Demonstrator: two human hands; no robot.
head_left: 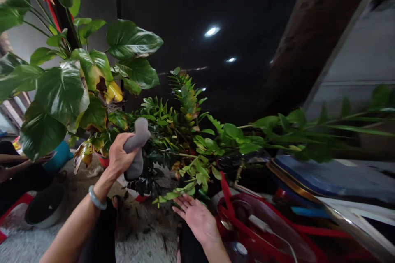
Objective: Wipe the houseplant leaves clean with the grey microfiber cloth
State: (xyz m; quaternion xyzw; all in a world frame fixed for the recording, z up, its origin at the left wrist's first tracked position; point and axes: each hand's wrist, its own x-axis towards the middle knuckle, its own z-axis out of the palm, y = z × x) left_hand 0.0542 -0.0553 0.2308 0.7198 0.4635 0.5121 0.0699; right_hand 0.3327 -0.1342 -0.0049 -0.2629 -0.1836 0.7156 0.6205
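A grey, rounded, lobed object of uncertain material [138, 147] stands clear of the ground in front of the dark foliage, held in the person's left hand [119, 155], whose fingers wrap around it in a closed grip; we note a pale green, smooth ring-shaped bangle [97, 198] at that wrist. The right hand [199, 218] is open and grips nothing, palm turned upward, its fingertips just beside the tip of a light green, small-leaved plant stem [200, 171]; whether they touch we cannot tell. We judge the step in hand to be holding the object ready beside the plants while the free hand attends to this stem. The next move, in our judgement, calls for a light touch on the stem and for clearance between the object and the leaves. Farther out we find, to the left, a glossy, broad-leaved green plant [61, 90] with some yellow and brown foliage, a dark, round, open bucket [46, 205] on the grey, rough floor [145, 240], and a co-worker's bare forearm [15, 159]; to the right, a red, partly see-through bag [226, 193]; behind, a black, reflective panel [197, 12].
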